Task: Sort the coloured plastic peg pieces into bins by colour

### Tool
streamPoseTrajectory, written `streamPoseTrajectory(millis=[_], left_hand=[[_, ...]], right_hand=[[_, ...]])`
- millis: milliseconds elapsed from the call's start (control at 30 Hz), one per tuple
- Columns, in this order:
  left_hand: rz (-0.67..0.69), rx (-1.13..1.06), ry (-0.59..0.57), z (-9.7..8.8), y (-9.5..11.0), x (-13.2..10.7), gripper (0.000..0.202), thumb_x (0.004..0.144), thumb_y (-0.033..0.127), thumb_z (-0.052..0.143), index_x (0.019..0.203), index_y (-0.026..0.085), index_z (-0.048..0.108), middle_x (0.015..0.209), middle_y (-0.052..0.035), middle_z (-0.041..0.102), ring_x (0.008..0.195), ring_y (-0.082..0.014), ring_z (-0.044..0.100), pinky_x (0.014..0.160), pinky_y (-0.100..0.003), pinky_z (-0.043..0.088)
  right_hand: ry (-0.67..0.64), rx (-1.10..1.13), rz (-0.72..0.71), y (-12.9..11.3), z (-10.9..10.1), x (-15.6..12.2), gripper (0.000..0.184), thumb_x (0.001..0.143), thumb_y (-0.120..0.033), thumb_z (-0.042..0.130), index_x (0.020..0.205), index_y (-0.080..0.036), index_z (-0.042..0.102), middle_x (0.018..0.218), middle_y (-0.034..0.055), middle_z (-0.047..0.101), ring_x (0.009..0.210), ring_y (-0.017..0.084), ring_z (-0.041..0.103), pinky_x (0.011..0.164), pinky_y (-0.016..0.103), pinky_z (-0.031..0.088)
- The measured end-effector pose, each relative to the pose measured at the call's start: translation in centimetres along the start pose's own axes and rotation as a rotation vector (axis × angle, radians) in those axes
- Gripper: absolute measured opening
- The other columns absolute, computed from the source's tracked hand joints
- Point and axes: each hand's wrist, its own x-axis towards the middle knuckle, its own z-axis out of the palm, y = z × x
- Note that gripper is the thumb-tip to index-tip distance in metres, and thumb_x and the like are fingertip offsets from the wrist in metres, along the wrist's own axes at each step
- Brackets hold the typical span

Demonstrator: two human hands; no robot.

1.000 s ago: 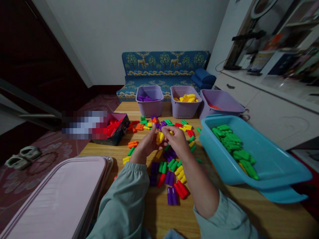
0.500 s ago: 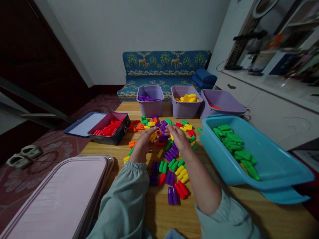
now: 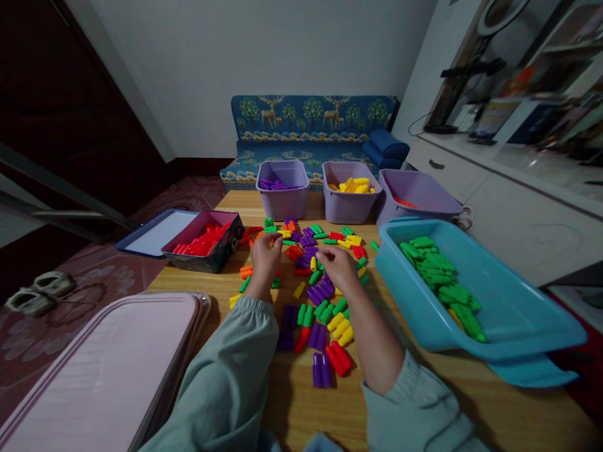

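Many small bullet-shaped plastic blocks lie scattered over the wooden table (image 3: 301, 414), some joined in pairs or rows: purple blocks (image 3: 321, 290), red blocks (image 3: 338, 358), green blocks (image 3: 305, 315) and yellow blocks (image 3: 340, 329). My left hand (image 3: 266, 258) is closed above the left part of the spread, near orange blocks (image 3: 245, 272). Its fingertips face away, so what they pinch, if anything, is hidden. My right hand (image 3: 338, 266) pinches at the middle of the spread, a yellow block (image 3: 313, 263) at its fingertips.
At the back stand lilac bins with purple (image 3: 282, 204), yellow (image 3: 348, 206) and orange blocks (image 3: 417, 188). A turquoise tub (image 3: 513, 282) of green blocks is on the right. On the left are an open box (image 3: 219, 254) of red blocks and pink lids (image 3: 103, 358).
My left hand has moved left, away from my right hand, and its fingers have closed. The right hand has dropped slightly with the yellow block at its fingertips.
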Motion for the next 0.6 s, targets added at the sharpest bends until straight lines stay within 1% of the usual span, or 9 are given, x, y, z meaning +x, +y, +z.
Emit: streamPoseTrajectory(millis=[67,100,167,233,300,333,400,500,600], left_hand=[[0.114,0.216,0.012,-0.1,0.6,1.4,0.028,0.082,0.025,0.058,0.105,0.018,0.073,0.106,-0.013,0.07,0.104,-0.0284,0.063,0.089,-0.036,0.046],[0.149,0.322,-0.019,-0.2,1.0,2.1,0.033,0.083,0.023,0.056,0.113,0.02,0.071,0.115,-0.0138,0.067,0.109,-0.0292,0.061,0.092,-0.036,0.046],[0.195,0.52,-0.153,-0.2,1.7,3.5,0.045,0.084,0.021,0.054,0.129,0.025,0.061,0.127,-0.0137,0.062,0.113,-0.0294,0.061,0.093,-0.036,0.046],[0.215,0.683,-0.327,0.0,2.1,4.5,0.055,0.084,0.018,0.054,0.138,0.028,0.053,0.13,-0.0133,0.06,0.116,-0.0296,0.059,0.094,-0.036,0.046],[0.221,0.772,-0.45,0.3,2.1,4.7,0.058,0.082,0.014,0.054,0.137,0.028,0.053,0.129,-0.014,0.061,0.117,-0.0311,0.059,0.094,-0.037,0.047],[0.225,0.788,-0.481,0.4,2.0,4.5,0.056,0.081,0.013,0.054,0.135,0.027,0.056,0.128,-0.0151,0.061,0.116,-0.0322,0.059,0.093,-0.039,0.047],[0.234,0.79,-0.492,0.7,1.7,3.6,0.05,0.081,0.013,0.053,0.129,0.023,0.061,0.128,-0.0186,0.059,0.11,-0.0339,0.062,0.09,-0.041,0.049],[0.238,0.794,-0.479,0.6,1.6,1.7,0.044,0.082,0.013,0.05,0.124,0.017,0.063,0.128,-0.0234,0.055,0.104,-0.0348,0.065,0.086,-0.043,0.05],[0.18,0.763,-0.463,0.1,1.8,0.1,0.037,0.079,0.012,0.052,0.113,0.014,0.069,0.12,-0.0246,0.059,0.102,-0.0369,0.065,0.085,-0.045,0.049]], right_hand=[[-0.003,-0.014,0.002,0.1,0.2,-0.1,0.019,0.081,-0.033,0.061,0.087,-0.019,0.072,0.09,0.0062,0.073,0.086,0.021,0.066,0.083,0.034,0.049],[0.002,-0.016,-0.001,0.1,0.3,-0.2,0.019,0.081,-0.033,0.061,0.086,-0.019,0.072,0.09,0.0062,0.073,0.086,0.021,0.066,0.083,0.034,0.049],[0.012,-0.012,-0.008,0.2,0.3,-0.2,0.018,0.081,-0.033,0.061,0.085,-0.019,0.071,0.09,0.0058,0.073,0.086,0.021,0.066,0.082,0.034,0.049],[0.017,-0.015,-0.007,0.2,0.3,-0.1,0.018,0.081,-0.033,0.061,0.084,-0.019,0.071,0.089,0.0053,0.073,0.084,0.02,0.066,0.081,0.034,0.049],[0.014,-0.024,-0.001,0.2,0.2,-0.1,0.017,0.081,-0.033,0.061,0.084,-0.02,0.071,0.088,0.0048,0.073,0.083,0.02,0.066,0.08,0.034,0.049],[0.01,-0.027,0.002,0.2,0.2,-0.1,0.017,0.081,-0.033,0.06,0.084,-0.02,0.071,0.088,0.0046,0.073,0.082,0.02,0.066,0.08,0.033,0.049],[-0.006,-0.033,0.0,0.2,0.2,-0.1,0.017,0.082,-0.032,0.06,0.084,-0.02,0.071,0.087,0.0047,0.073,0.083,0.02,0.066,0.08,0.033,0.049],[-0.012,-0.069,-0.022,0.2,0.3,-0.1,0.015,0.082,-0.03,0.061,0.084,-0.019,0.072,0.092,0.0057,0.073,0.089,0.021,0.066,0.084,0.033,0.048],[-0.012,-0.102,-0.039,0.0,0.3,-0.2,0.014,0.081,-0.028,0.062,0.085,-0.018,0.072,0.095,0.0077,0.073,0.093,0.022,0.065,0.087,0.035,0.048]])
